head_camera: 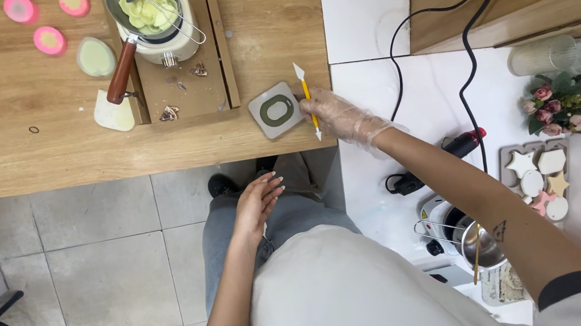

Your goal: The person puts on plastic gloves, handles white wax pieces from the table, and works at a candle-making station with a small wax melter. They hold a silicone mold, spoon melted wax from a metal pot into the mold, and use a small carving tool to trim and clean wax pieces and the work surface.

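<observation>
My right hand [339, 117], in a thin clear glove, holds a yellow sculpting tool with white tips [307, 96] upright at the wooden table's [31, 163] front edge. Just left of it lies a small grey square mould with a green oval ring [275, 110]. My left hand [257, 205] rests flat on my thigh, bare and holding nothing. Further back, a cream melting pot [156, 16] holds pale green wax pieces and a wire spoon, with a wooden-handled pan [122, 72] beside it.
Pink round pieces [50, 40] and a pale green heart [95, 57] lie at the table's back left. On the white counter at the right stand black cables [468, 70], a flower bunch [562, 103], a tray of white shapes [541, 180] and another small pot [468, 235].
</observation>
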